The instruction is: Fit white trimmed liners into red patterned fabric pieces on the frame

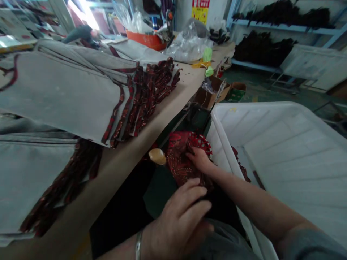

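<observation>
A piece of red patterned cloth (180,162) hangs low between the table and a white bin. My right hand (200,159) has its fingers closed on the upper right part of this cloth, near a bunched red-and-white edge. Nearer to me, my left hand (181,220), with a bracelet at the wrist, is raised below the cloth with its fingers apart and nothing in it. Its thumb side is blurred. A yellowish round object (157,156) sits just left of the cloth.
Stacked grey pieces with dark red edges (67,90) cover the left of the table (173,104). The deep white bin (222,141) stands at my right. Clear plastic bags (189,43) and an orange basin (146,39) are farther back, with cardboard boxes (223,92) on the floor.
</observation>
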Demonstrator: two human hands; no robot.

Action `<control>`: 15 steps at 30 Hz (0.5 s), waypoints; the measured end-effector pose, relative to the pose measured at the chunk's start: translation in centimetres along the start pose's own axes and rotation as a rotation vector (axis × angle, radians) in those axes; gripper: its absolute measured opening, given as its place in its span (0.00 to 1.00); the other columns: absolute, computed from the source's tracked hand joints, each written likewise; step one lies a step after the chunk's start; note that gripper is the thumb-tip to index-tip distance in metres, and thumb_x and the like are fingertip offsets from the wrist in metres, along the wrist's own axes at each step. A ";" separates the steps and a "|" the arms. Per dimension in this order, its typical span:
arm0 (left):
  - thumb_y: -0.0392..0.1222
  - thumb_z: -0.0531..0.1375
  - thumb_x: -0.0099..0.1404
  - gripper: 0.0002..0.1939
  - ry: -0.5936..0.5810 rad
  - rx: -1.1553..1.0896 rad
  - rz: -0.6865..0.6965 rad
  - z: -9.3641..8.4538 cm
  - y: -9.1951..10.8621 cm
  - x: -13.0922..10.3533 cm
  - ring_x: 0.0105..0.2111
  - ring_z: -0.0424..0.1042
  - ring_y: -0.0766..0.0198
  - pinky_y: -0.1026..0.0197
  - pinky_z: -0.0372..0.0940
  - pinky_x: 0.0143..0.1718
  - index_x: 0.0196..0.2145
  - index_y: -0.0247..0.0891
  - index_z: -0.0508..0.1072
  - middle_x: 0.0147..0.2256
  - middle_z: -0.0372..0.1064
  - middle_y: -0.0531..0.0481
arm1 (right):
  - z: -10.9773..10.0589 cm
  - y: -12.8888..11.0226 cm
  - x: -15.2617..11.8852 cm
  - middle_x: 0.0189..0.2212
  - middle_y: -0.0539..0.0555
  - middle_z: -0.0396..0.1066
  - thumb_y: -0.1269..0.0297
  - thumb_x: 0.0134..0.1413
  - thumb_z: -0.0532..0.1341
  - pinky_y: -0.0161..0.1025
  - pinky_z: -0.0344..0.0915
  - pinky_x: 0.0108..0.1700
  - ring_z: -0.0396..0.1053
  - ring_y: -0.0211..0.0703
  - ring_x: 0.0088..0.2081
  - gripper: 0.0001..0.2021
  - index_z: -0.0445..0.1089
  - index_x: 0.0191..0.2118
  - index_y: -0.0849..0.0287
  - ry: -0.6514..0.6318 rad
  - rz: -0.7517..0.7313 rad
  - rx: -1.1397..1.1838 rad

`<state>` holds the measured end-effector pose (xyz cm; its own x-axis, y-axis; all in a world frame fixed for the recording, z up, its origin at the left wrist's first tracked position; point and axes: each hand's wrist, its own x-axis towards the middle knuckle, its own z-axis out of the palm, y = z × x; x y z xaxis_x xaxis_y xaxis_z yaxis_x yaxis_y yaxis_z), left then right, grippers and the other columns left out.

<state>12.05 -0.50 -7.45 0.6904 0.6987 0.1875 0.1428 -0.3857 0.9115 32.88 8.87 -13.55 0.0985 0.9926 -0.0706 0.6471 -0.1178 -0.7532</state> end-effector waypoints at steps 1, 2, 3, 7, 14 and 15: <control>0.45 0.60 0.62 0.19 -0.062 0.084 0.023 1.2 -1.7 1.3 0.61 0.59 0.44 0.37 0.54 0.63 0.50 0.42 0.74 0.55 0.68 0.40 | 1.3 1.5 -0.3 0.39 0.57 0.75 0.71 0.56 0.58 0.42 0.65 0.49 0.72 0.47 0.43 0.11 0.73 0.44 0.62 -0.001 0.055 -0.052; 0.44 0.58 0.63 0.21 -0.063 0.149 -0.020 2.3 -3.8 2.7 0.62 0.57 0.44 0.38 0.52 0.63 0.54 0.40 0.71 0.58 0.65 0.39 | 2.3 2.9 -0.3 0.41 0.59 0.74 0.71 0.56 0.58 0.43 0.64 0.50 0.71 0.49 0.44 0.12 0.72 0.45 0.62 0.002 0.101 -0.093; 0.44 0.56 0.64 0.23 -0.027 0.210 -0.113 3.5 -6.2 3.9 0.63 0.55 0.43 0.37 0.50 0.64 0.57 0.37 0.68 0.60 0.61 0.37 | 3.0 4.2 -0.2 0.44 0.61 0.73 0.70 0.56 0.58 0.45 0.62 0.53 0.70 0.51 0.47 0.13 0.71 0.47 0.62 0.011 0.140 -0.126; 0.43 0.58 0.61 0.34 -0.032 0.427 -0.473 7.3 -16.0 7.0 0.66 0.44 0.36 0.35 0.45 0.63 0.62 0.27 0.57 0.65 0.48 0.27 | 3.9 8.7 2.2 0.64 0.67 0.52 0.60 0.51 0.65 0.56 0.49 0.62 0.51 0.62 0.64 0.36 0.54 0.64 0.61 0.098 0.308 -0.218; 0.43 0.52 0.65 0.35 -0.177 0.599 -0.472 9.3 -23.3 8.9 0.64 0.49 0.36 0.39 0.51 0.62 0.64 0.20 0.49 0.64 0.44 0.20 | 5.2 13.2 4.6 0.68 0.73 0.38 0.37 0.42 0.63 0.59 0.33 0.67 0.34 0.64 0.69 0.57 0.44 0.67 0.74 0.027 0.482 -0.199; 0.42 0.51 0.65 0.33 -0.173 0.619 -0.442 9.3 -23.7 9.0 0.64 0.51 0.37 0.40 0.52 0.61 0.63 0.18 0.51 0.63 0.46 0.19 | 5.7 13.2 4.6 0.68 0.72 0.36 0.36 0.42 0.62 0.59 0.32 0.67 0.31 0.64 0.69 0.57 0.44 0.67 0.74 0.008 0.477 -0.181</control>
<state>21.49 9.34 -30.78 0.5709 0.7814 -0.2520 0.7652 -0.3951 0.5083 37.53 12.07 -27.53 0.4204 0.8269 -0.3735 0.6493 -0.5617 -0.5127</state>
